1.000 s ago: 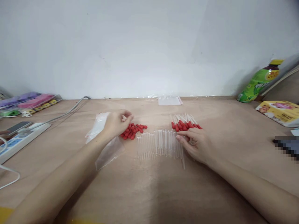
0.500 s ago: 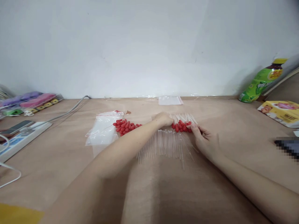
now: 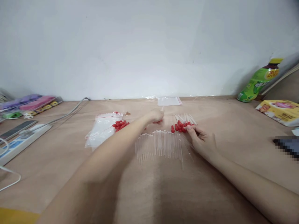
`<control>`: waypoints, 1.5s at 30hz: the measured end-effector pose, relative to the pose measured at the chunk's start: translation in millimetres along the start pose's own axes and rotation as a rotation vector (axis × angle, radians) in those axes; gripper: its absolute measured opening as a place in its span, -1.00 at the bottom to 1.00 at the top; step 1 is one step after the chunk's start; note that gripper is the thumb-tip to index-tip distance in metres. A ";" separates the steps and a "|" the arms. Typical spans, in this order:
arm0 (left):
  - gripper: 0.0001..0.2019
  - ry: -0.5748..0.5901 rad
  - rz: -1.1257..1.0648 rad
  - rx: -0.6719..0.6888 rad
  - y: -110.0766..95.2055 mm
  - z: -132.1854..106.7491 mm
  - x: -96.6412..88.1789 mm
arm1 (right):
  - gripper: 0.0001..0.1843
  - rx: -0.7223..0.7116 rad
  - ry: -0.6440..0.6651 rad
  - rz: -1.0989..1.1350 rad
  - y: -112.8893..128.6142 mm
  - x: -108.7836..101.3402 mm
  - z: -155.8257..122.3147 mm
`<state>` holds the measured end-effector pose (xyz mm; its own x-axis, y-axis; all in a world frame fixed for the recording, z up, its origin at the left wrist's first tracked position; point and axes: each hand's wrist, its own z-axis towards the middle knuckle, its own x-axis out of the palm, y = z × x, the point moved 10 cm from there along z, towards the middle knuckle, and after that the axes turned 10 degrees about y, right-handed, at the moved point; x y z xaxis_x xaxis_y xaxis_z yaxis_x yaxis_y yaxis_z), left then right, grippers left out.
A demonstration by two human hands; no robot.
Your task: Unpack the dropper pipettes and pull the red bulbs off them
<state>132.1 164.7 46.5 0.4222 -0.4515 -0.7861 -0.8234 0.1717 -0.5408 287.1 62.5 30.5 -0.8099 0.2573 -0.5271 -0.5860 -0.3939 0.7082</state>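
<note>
My right hand is closed in a pinch at the right edge of a bunch of droppers, with red rubber bulbs toward me and pale thin tubes pointing to the wall. Thumb and forefinger press on a red bulb there. My left hand is closed, left of that bunch and over the table. Red shows just under its fingers, but blur hides what they hold. In front of both hands lies a row of clear thin tubes. More red bulbs lie at left, partly hidden by my left forearm.
Clear zip bags lie left of the bulbs, and another bag lies by the wall. At left are a power strip, a phone and bagged coloured pieces. A green bottle and yellow pack stand at right.
My left hand has moved left, away from the bunch of droppers, uncovering more of the tube row. The right hand has stayed at the bunch's right edge, shifting slightly left.
</note>
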 end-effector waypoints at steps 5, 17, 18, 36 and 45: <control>-0.78 -0.184 0.039 0.260 9.7 -67.2 -18.2 | -0.75 -0.099 -0.064 -0.039 22.6 -10.8 -3.7; -0.78 -0.661 0.503 0.902 5.1 -184.6 42.5 | -0.70 -0.662 0.344 -0.389 118.2 53.2 -43.0; -0.77 -0.660 0.498 0.908 4.2 -183.2 44.1 | -0.75 -0.669 0.331 -0.377 117.5 55.1 -43.9; -0.90 -0.543 0.631 0.833 -18.1 -173.7 51.8 | -0.74 -0.876 0.220 -0.200 118.7 52.6 -57.8; -0.87 -0.482 0.619 0.838 -21.6 -176.6 55.7 | -0.70 -0.987 0.283 -0.338 123.9 47.8 -72.5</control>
<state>106.4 -18.7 67.2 0.2833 0.2649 -0.9217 -0.5057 0.8579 0.0911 177.7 -38.0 59.0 -0.5009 0.3226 -0.8031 -0.3963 -0.9104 -0.1186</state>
